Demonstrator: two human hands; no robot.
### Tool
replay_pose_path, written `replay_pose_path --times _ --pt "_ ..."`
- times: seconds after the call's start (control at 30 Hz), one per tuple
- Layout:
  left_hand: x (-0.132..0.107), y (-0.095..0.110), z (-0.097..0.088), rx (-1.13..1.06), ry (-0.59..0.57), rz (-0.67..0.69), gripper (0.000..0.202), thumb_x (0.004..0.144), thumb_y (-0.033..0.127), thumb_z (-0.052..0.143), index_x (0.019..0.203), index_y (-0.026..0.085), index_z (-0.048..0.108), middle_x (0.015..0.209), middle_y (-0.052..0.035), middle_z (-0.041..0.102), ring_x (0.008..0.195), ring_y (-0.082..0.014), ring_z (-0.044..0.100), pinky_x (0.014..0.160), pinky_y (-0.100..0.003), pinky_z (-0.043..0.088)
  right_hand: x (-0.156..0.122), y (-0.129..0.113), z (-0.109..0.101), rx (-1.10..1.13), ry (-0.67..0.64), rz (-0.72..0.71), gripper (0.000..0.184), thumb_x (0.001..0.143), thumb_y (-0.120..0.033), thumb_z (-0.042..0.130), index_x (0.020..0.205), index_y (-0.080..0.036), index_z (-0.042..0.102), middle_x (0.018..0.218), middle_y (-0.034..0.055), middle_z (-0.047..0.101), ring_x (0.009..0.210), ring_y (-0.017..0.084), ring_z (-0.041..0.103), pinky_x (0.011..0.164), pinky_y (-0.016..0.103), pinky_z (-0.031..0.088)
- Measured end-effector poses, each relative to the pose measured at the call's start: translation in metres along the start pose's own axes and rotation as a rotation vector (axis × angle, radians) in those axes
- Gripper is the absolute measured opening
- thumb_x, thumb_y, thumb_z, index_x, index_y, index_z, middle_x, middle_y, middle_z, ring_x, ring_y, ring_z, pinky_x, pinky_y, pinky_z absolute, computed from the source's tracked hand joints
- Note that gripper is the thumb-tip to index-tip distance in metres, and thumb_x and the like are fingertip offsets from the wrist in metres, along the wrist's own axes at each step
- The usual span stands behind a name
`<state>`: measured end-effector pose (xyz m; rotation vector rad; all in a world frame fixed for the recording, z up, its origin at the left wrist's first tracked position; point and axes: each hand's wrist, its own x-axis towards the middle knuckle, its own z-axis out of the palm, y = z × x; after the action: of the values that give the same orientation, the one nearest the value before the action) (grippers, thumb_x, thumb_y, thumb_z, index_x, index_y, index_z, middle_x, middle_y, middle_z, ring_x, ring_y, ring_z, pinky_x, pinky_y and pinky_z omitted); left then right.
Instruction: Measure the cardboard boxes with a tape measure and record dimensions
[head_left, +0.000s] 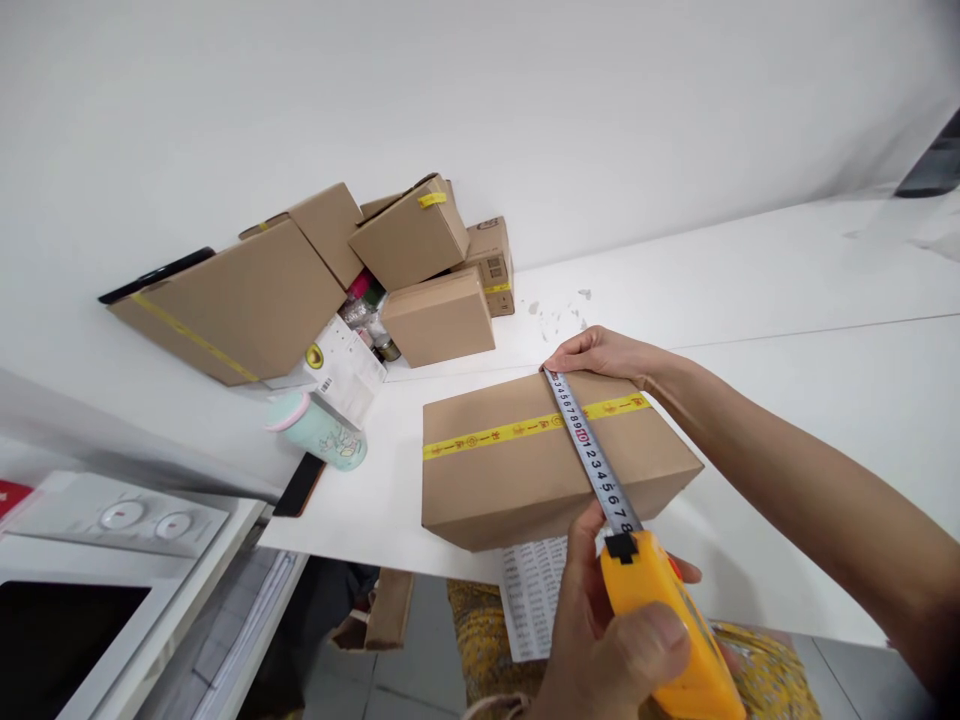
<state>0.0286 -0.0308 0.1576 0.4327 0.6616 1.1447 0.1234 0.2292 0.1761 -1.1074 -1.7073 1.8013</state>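
Observation:
A brown cardboard box (pixel 510 480) sealed with yellow printed tape lies near the front edge of the white table (pixel 787 400). A steel tape blade (pixel 592 455) is stretched across its top from the far edge to the near edge. My right hand (pixel 600 352) reaches in from the right, fingers closed, pinning the blade's end at the box's far edge. My left hand (pixel 592 640) is at the bottom of the view, wrapped round the yellow tape measure case (pixel 667 620) just off the box's near edge, with the thumb on top.
Several cardboard boxes (pixel 240 300) are piled against the wall at the back left, with small items among them. A mint cup (pixel 319 430) lies on its side beside a black phone (pixel 298 485). A printed sheet (pixel 532 590) sticks out under the box. A white appliance (pixel 112 520) stands lower left.

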Motion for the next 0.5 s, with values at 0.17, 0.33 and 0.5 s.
replay_pose_path --times 0.17,0.33,0.5 --pt "0.0022 -0.0018 0.0041 -0.031 0.001 -0.019 0.085 0.065 0.040 0.086 0.136 0.035 0.039 0.113 -0.0055 0.056 0.079 -0.0204 0.068 0.062 -0.034 0.060 -0.0023 -0.0026 0.0005 -0.048 0.003 -0.028 0.031 0.062 -0.048 0.086 0.068 -0.019 0.075 0.071 0.0038 0.073 0.061 0.016 0.063 0.051 0.024 0.050" --pt "0.0023 -0.0024 0.0049 -0.036 0.000 -0.012 0.086 0.065 0.041 0.086 0.136 0.035 0.038 0.114 -0.0056 0.056 0.080 -0.0205 0.067 0.063 -0.036 0.060 -0.0024 -0.0022 0.0005 -0.048 0.003 -0.035 0.031 0.063 -0.048 0.086 0.068 -0.019 0.075 0.070 0.0034 0.072 0.060 0.015 0.062 0.050 0.023 0.049" --pt "0.0031 -0.0030 0.0037 -0.039 0.014 -0.033 0.087 0.063 0.040 0.087 0.136 0.034 0.038 0.113 -0.0058 0.056 0.079 -0.0207 0.067 0.063 -0.037 0.060 -0.0012 -0.0015 0.0001 -0.048 -0.007 -0.037 0.033 0.063 -0.049 0.086 0.068 -0.018 0.075 0.069 0.0027 0.071 0.059 0.014 0.062 0.050 0.023 0.049"
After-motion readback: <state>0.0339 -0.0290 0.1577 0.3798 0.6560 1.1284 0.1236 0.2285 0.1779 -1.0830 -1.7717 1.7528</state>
